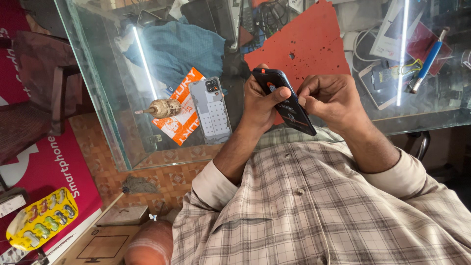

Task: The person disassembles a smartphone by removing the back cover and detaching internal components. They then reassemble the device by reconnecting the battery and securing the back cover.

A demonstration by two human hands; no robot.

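Glass surface [122, 142] crowded: grey phone back cover [212, 110], orange packet [179, 115], red sheet [314, 44], blue-handled screwdriver [428, 61]. Left hand [259, 105] gripping dark phone [287, 100]; right hand [331, 98] clenched against its edge.

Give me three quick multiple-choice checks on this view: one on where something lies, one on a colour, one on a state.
1. Where does the grey phone back cover lie?
A. on the glass counter, left of the hands
B. on the floor
C. in the right hand

2. What colour is the mat beyond the hands?
A. green
B. red-orange
C. white

3. How is the dark phone held?
A. lying flat on the glass
B. gripped by the left hand, the right hand working at its edge
C. in the right hand alone

Answers: 1 A, it rests on an orange packet; 2 B, plainly red-orange; 3 B, both hands touch it.
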